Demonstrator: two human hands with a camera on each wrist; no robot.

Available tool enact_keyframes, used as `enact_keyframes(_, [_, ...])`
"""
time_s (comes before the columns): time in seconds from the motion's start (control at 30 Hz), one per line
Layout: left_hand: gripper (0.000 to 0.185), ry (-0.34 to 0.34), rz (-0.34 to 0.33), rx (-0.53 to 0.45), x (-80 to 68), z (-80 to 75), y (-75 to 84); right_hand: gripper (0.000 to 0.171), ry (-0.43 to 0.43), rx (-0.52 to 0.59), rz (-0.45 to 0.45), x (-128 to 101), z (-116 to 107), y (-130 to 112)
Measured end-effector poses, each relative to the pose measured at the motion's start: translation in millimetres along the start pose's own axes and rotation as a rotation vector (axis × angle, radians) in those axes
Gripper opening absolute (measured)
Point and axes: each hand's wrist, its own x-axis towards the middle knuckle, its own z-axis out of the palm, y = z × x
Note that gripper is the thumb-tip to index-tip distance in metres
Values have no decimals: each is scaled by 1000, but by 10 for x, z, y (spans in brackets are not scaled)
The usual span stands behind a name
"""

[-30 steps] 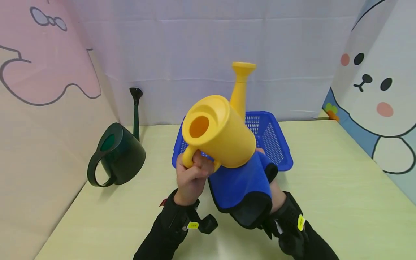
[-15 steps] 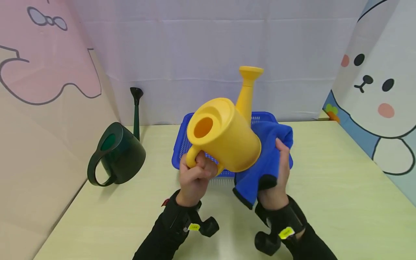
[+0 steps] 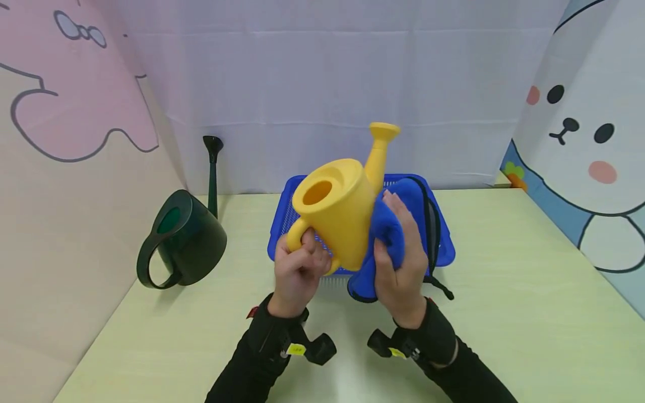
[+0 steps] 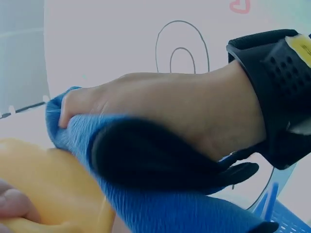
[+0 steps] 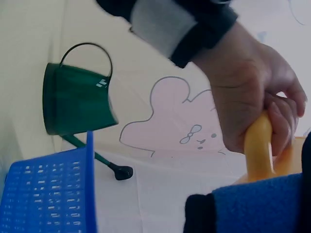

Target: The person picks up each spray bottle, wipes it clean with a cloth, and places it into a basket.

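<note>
Here, the left hand [image 3: 297, 268] has its grip curled tight round the loop handle of a yellow plastic watering can [image 3: 340, 215], held aloft just above a blue mesh basket [image 3: 438, 235]. The right hand [image 3: 400, 263] presses a soft blue microfibre cloth [image 3: 383, 235] against the can's side, its grip wrapped over the folds. The can looks light, stiff and smooth, so the handle seems the surest hold.

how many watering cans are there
2. A yellow watering can is held up by its handle in the left hand, in front of the blue basket. A dark green watering can stands on the table's left side.

Yellow watering can [image 3: 339, 210], blue black-edged cloth [image 3: 390, 235], blue mesh basket [image 3: 438, 235]; at nine o'clock, dark green watering can [image 3: 183, 238].
</note>
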Motion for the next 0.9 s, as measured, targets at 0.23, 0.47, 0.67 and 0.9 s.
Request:
enact_keyframes(0.23, [21,78,-43,45,-14,24,-39,44,-68,-229,-254,-136,84,-36])
enact_keyframes(0.47, [25,186,-136,137,-29,60,-53,38,-212,-216,-461,-232,136,-113])
enact_keyframes(0.67, [26,177,-145,122,-34,43,-59,37,-284,-40,-360,-157,67,-115])
enact_keyframes(0.9, [20,108,-133,128,-54,29,-45,37,-135,332,-71,66,-57,-122])
